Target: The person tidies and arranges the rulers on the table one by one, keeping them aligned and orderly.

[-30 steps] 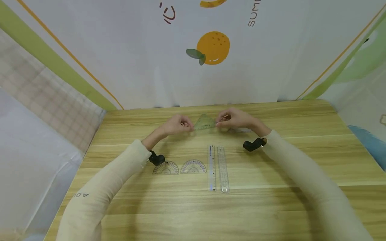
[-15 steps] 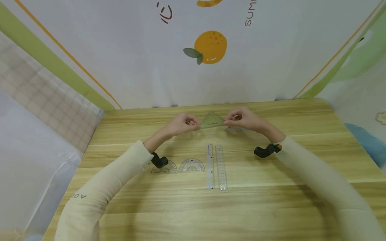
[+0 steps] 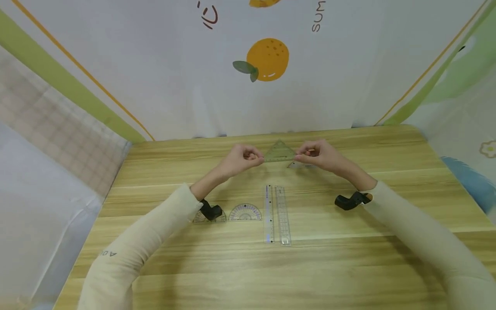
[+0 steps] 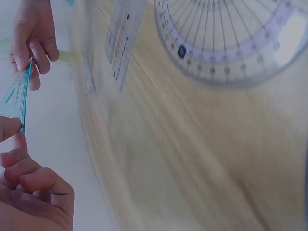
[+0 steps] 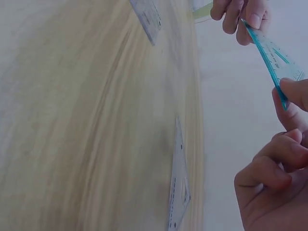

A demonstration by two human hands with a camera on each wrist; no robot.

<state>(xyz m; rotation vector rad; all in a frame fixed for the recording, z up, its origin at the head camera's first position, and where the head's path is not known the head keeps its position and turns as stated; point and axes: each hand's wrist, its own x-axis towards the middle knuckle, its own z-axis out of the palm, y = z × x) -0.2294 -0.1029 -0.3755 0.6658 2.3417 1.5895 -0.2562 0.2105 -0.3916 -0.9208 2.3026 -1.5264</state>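
A clear greenish triangular set square (image 3: pixel 280 151) is stretched between both hands near the table's back edge, long side toward me. My left hand (image 3: pixel 242 160) pinches its left corner between thumb and index finger. Its right corner is pinched the same way by my right hand (image 3: pixel 320 156). In the right wrist view the held set square (image 5: pixel 276 57) looks teal along its edge and hangs above the tabletop. Below my right hand, a second clear set square (image 3: pixel 300 165) lies on the wood, partly hidden in the head view; the right wrist view shows this set square (image 5: pixel 178 192) more fully.
Two clear rulers, one (image 3: pixel 269 215) beside the other (image 3: pixel 283 217), lie mid-table. To their left is a protractor (image 3: pixel 246 212); another protractor (image 3: pixel 199 218) is partly covered by the left wrist camera (image 3: pixel 211 211). A printed white curtain (image 3: pixel 170 86) hangs behind the wooden table (image 3: pixel 232 271).
Both hands have moved right and slightly away from me, carrying the set square between them. More of the second set square's left tip was visible half a second ago. The rulers and protractors stay put.
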